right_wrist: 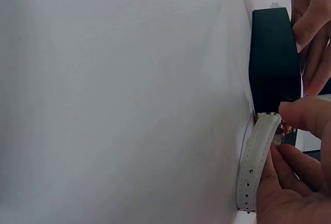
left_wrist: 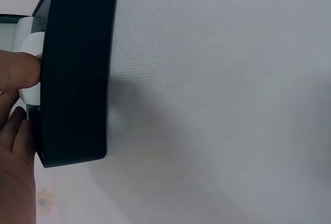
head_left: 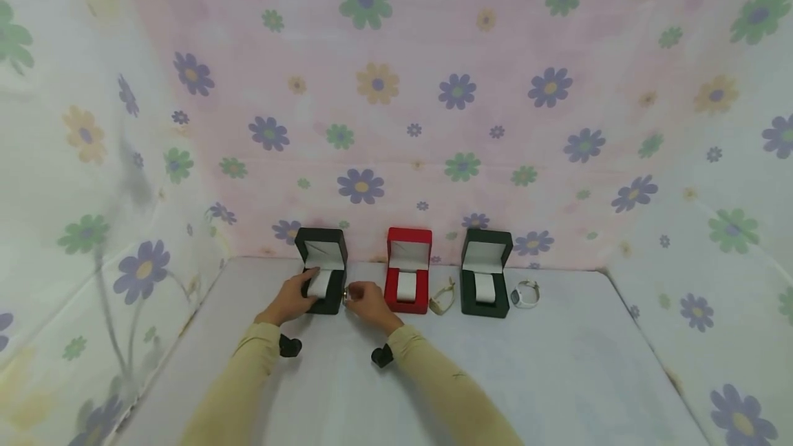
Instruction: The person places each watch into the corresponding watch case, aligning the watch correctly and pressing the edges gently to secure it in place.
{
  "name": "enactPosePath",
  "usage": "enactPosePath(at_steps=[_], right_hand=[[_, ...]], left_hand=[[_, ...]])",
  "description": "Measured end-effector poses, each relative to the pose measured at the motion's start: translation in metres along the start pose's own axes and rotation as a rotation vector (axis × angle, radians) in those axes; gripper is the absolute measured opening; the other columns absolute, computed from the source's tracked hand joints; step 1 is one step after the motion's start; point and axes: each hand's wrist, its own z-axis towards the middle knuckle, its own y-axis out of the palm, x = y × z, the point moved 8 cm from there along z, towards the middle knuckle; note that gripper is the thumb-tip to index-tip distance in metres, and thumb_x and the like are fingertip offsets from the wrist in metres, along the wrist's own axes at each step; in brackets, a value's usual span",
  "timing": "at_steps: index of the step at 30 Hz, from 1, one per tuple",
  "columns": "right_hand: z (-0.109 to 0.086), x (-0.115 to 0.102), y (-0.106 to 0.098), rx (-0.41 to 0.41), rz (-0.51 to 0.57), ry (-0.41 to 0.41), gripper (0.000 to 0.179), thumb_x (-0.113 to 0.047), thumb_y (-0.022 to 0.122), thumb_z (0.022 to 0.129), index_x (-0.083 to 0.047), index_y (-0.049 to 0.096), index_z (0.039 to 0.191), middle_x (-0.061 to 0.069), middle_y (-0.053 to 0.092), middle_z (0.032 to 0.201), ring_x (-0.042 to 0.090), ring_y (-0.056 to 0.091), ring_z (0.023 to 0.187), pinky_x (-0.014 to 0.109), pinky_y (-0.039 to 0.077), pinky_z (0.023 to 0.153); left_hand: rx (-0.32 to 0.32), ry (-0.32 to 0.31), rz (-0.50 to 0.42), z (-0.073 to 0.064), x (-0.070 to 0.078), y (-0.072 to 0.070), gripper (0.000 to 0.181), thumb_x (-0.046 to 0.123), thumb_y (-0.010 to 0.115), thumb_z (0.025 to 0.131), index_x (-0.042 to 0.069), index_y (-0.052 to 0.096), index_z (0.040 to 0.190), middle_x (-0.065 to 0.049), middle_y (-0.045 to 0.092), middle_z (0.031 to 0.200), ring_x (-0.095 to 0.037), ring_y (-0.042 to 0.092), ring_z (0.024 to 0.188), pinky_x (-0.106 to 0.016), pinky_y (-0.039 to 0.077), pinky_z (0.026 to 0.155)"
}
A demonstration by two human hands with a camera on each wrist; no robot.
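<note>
An open dark green watch box (head_left: 335,292) stands at the left of the row, its lid tilted back. My left hand (head_left: 290,300) is at its left side and pinches the white cushion (head_left: 319,283) inside, with the thumb on the cushion's near end in the left wrist view. Just right of this box, my right hand (head_left: 372,305) pinches a wristwatch between thumb and fingers. The watch's white perforated strap (right_wrist: 254,162) hangs down in the right wrist view, while the fingers mostly cover its case.
To the right stand an open red watch box (head_left: 405,307) and another dark green one (head_left: 484,308), each with a white cushion. A gold-toned watch (head_left: 436,306) lies between them, and a white watch (head_left: 526,294) at the far right. Flowered cloth (head_left: 396,143) closes off the back and sides.
</note>
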Motion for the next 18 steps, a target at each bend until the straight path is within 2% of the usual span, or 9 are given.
enactPosePath(at_steps=[3,6,10,11,14,17,18], right_hand=[[0.002,-0.001,0.002,-0.010,-0.014,0.001,0.040,-0.002,0.070,0.091,0.009,0.062,0.128,0.020,0.069,0.119,0.027,0.066,0.105,0.037,0.058,0.093],[0.002,-0.002,0.004,-0.020,-0.010,0.002,0.043,0.000,0.071,0.089,0.011,0.061,0.130,0.022,0.068,0.122,0.030,0.067,0.107,0.039,0.059,0.095],[0.004,-0.004,0.003,-0.019,-0.027,-0.011,0.043,0.005,0.072,0.086,0.013,0.062,0.127,0.023,0.069,0.116,0.028,0.068,0.100,0.036,0.060,0.090],[0.004,-0.004,0.003,-0.017,-0.031,-0.012,0.042,0.006,0.072,0.085,0.013,0.063,0.125,0.023,0.070,0.113,0.027,0.068,0.097,0.034,0.060,0.087],[0.005,-0.004,0.002,-0.013,-0.047,-0.013,0.040,0.009,0.071,0.082,0.013,0.066,0.122,0.022,0.072,0.105,0.021,0.067,0.086,0.027,0.059,0.078],[0.005,-0.003,0.002,-0.015,-0.046,-0.014,0.038,0.010,0.071,0.082,0.013,0.067,0.120,0.021,0.073,0.103,0.016,0.065,0.082,0.023,0.057,0.073],[0.005,-0.003,0.002,-0.020,-0.047,-0.018,0.038,0.010,0.070,0.082,0.013,0.067,0.120,0.022,0.073,0.103,0.015,0.065,0.081,0.023,0.056,0.072]], left_hand=[[-0.030,-0.023,-0.004,0.000,0.002,0.000,0.069,-0.009,0.066,0.083,-0.013,0.041,0.147,-0.036,0.043,0.149,-0.054,0.041,0.138,-0.065,0.037,0.113],[-0.048,-0.015,-0.014,0.000,0.005,-0.001,0.070,-0.010,0.065,0.084,-0.014,0.038,0.148,-0.036,0.039,0.152,-0.055,0.036,0.141,-0.065,0.033,0.116],[-0.048,0.050,-0.042,-0.002,0.010,-0.003,0.068,-0.008,0.062,0.085,-0.013,0.039,0.148,-0.037,0.037,0.153,-0.056,0.034,0.141,-0.066,0.029,0.117],[-0.036,0.080,-0.034,-0.002,0.011,-0.003,0.068,-0.007,0.061,0.085,-0.011,0.039,0.149,-0.035,0.038,0.152,-0.053,0.035,0.142,-0.061,0.030,0.119],[-0.043,0.100,-0.026,-0.001,0.009,-0.002,0.069,-0.006,0.059,0.084,-0.010,0.039,0.150,-0.035,0.037,0.153,-0.053,0.035,0.142,-0.060,0.030,0.120],[-0.072,0.057,-0.011,0.002,0.005,0.002,0.073,-0.008,0.058,0.082,-0.011,0.035,0.151,-0.036,0.032,0.155,-0.053,0.031,0.144,-0.061,0.027,0.121],[-0.091,0.024,-0.011,0.003,0.004,0.004,0.074,-0.010,0.057,0.081,-0.013,0.034,0.151,-0.038,0.029,0.155,-0.056,0.029,0.143,-0.066,0.027,0.118]])
